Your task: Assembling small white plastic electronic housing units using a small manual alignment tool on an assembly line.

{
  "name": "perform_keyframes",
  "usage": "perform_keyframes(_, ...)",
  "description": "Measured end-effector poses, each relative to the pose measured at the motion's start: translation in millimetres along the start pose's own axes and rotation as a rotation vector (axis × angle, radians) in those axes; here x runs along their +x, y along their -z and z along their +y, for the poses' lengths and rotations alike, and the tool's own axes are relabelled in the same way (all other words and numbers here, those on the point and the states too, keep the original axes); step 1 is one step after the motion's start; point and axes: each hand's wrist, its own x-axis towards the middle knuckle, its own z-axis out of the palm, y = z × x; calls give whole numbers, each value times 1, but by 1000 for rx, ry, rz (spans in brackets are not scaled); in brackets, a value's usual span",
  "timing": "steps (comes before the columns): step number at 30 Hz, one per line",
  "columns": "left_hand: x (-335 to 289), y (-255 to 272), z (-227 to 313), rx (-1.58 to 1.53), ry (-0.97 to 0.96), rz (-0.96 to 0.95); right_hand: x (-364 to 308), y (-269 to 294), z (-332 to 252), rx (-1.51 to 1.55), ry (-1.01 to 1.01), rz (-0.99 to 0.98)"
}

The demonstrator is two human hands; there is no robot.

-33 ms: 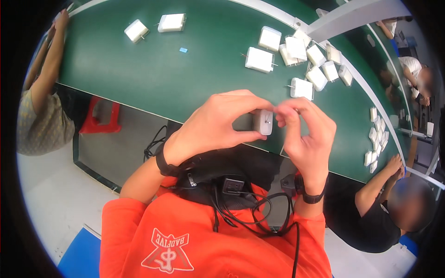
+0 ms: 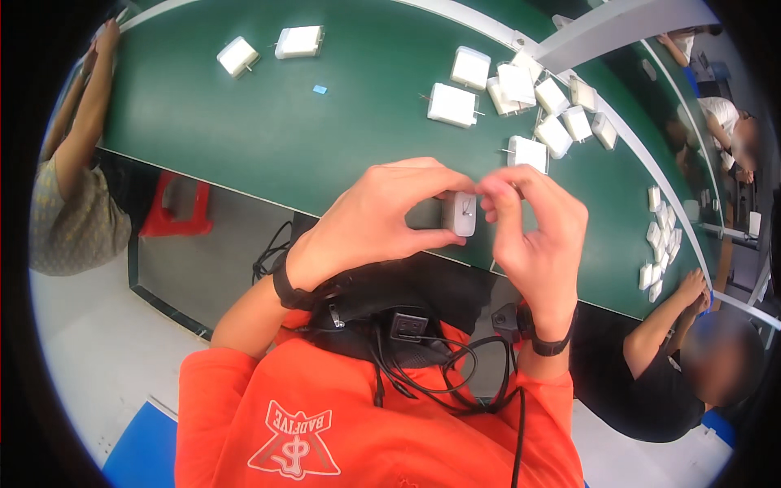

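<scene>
Between the thumb and fingers of my left hand (image 2: pixel 370 213) is a small white block-shaped unit (image 2: pixel 464 218), held over the near edge of the green table. Its end face is turned to the right and has a short metal pin or wire on it. Close beside that end, my right hand (image 2: pixel 541 224) is closed, thumb against bent fingers. Whatever those fingertips may hold is hidden or too small to make out. Just beyond the right hand lies a similar white unit (image 2: pixel 527 153) with a thin wire sticking out.
More white units (image 2: pixel 514 84) lie grouped at the far right of the green table (image 2: pixel 244 130), and a white unit (image 2: pixel 298 41) lies far left with another. A small blue piece (image 2: pixel 320 89) is nearby. Co-workers sit left and right. A red stool (image 2: pixel 175 213) stands below.
My right hand has shifted very slightly left, towards the held unit. My left hand keeps its grip.
</scene>
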Motion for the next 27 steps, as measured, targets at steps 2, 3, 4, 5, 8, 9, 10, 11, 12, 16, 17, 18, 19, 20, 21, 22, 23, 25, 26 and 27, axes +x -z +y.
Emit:
perform_keyframes(2, 0, 1, 2, -17, 22, -2, 13, -2, -3, -2, -126, -61)
perform_keyframes(3, 0, 1, 2, -31, 42, -1, 19, -5, 1, 52, -122, -50)
perform_keyframes(4, 0, 1, 3, -44, 63, 0, 23, -2, -1, 48, -118, -44)
perform_keyframes(5, -1, 1, 2, -38, 59, 3, 28, -1, -5, 20, -203, -116)
perform_keyframes(8, -3, 2, 0, -48, 57, -8, 27, -6, -3, 56, -245, -112)
perform_keyframes(9, -2, 3, -1, -50, 61, -16, 23, -9, -1, 120, -211, -35)
perform_keyframes(10, -2, 4, -2, -52, 66, -24, 17, -9, 0, 121, -203, -41)
perform_keyframes(11, 0, 1, -2, -59, 63, -19, 9, -4, 1, 115, -148, 117)
perform_keyframes(12, 1, 0, 1, -77, 70, -23, 1, -1, 2, 120, -89, 269)
perform_keyframes(16, -1, 5, 5, -9, 64, -62, -14, 4, 14, 192, -139, 218)
perform_keyframes(17, -2, 5, 3, -9, 64, -64, -16, 4, 13, 187, -165, 175)
perform_keyframes(18, -3, 4, 1, 15, 27, -58, -16, 3, 17, 187, -166, 177)
perform_keyframes(19, -4, 4, -1, 39, -10, -51, -16, 3, 22, 208, -72, 162)
perform_keyframes(20, -3, 3, -1, 38, -9, -52, -16, 2, 26, 229, 21, 144)
perform_keyframes(21, -3, 3, 0, 34, -4, -54, -17, 3, 27, 229, 19, 144)
perform_keyframes(22, -3, 2, 0, 30, 2, -55, -18, 3, 27, 275, 23, 85)
perform_keyframes(23, -3, 2, 0, 31, 4, -56, -19, 4, 27, 323, 27, 25)
perform_keyframes(25, -3, 2, 1, 46, 3, -41, -20, 6, 19, 285, -40, -53)
perform_keyframes(26, -3, 2, 1, 46, 4, -42, -20, 7, 16, 242, -106, -128)
perform_keyframes(27, -3, 2, 1, 48, -1, -37, -19, 6, 16, 232, -88, -129)
